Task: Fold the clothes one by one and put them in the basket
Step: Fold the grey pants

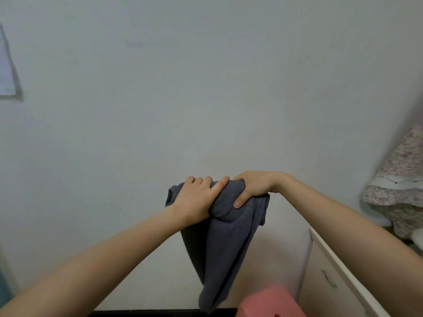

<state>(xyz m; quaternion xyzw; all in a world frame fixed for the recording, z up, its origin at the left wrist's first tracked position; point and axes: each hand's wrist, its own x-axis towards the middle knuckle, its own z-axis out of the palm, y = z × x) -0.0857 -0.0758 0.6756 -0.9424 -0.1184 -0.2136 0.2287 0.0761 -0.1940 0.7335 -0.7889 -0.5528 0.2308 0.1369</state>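
Observation:
A dark grey garment (219, 243) hangs in the air in front of the pale wall, bunched at its top and trailing down to a narrow end. My left hand (196, 197) grips the bunched top from the left, fingers laid over the cloth. My right hand (254, 186) grips the same top edge from the right, thumb pressed on the near side. The two hands almost touch. A pink-red plastic object (270, 303), possibly the basket, shows blurred at the bottom edge below the garment.
A white cabinet (329, 271) with a drawer handle stands at the lower right. Floral fabric (398, 184) lies piled on it at the right edge. A paper sheet (6, 72) hangs on the wall at far left.

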